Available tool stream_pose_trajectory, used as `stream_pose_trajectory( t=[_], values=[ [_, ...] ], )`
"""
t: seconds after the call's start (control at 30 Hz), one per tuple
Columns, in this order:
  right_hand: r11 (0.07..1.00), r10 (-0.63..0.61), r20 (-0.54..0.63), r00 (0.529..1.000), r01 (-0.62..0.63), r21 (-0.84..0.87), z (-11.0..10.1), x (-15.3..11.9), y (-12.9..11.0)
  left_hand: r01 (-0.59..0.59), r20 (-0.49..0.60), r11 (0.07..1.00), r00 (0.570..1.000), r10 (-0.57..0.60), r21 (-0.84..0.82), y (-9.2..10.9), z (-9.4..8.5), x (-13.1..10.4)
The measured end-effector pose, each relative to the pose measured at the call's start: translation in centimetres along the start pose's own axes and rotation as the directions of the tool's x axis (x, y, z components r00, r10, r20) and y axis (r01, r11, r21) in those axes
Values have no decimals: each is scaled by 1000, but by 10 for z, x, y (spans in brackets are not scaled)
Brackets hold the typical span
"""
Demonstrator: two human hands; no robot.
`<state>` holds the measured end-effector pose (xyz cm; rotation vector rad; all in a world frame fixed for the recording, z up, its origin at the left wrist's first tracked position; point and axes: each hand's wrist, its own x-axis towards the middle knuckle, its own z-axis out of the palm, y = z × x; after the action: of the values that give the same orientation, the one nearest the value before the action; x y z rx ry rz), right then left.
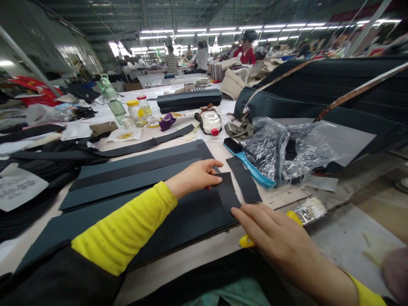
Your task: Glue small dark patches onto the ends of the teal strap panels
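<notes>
A short dark fabric strip (228,192) lies across the right end of a stack of dark green panels (172,229). My left hand (199,175) has its thumb at the strip's far corner, with the index finger stretched out above. At the near corner, the fingertips of my right hand (277,233) press on the strip. A paintbrush (295,217) with a yellow handle passes under the right palm and looks gripped there; its pale bristles point right. Beside the strip lies another dark strip (245,180). The right thumb is hidden.
A blue-handled brush (255,170) lies next to crumpled clear plastic (270,144). Beyond are a white bottle with a red cap (210,121), jars (137,114), a green bottle (116,108) and folded dark panels (189,100). A large dark stack (334,89) stands right. People work behind.
</notes>
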<state>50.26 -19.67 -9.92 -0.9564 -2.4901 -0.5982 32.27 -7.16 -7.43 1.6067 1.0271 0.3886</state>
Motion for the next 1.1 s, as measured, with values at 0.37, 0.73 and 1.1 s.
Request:
stream_pose_trajectory(
  t=[0.37, 0.73, 1.1],
  values=[
    [997, 64, 39, 997, -65, 34, 29, 1, 8, -14, -167, 903, 981, 95, 430, -16, -4, 18],
    [989, 106, 75, 992, -113, 95, 36, -3, 11, 21, -198, 905, 978, 70, 426, -26, -1, 26],
    [995, 66, 68, 995, -71, 67, 40, -5, 12, -142, -139, 568, 896, 422, 810, -26, 10, 11]
  ],
)
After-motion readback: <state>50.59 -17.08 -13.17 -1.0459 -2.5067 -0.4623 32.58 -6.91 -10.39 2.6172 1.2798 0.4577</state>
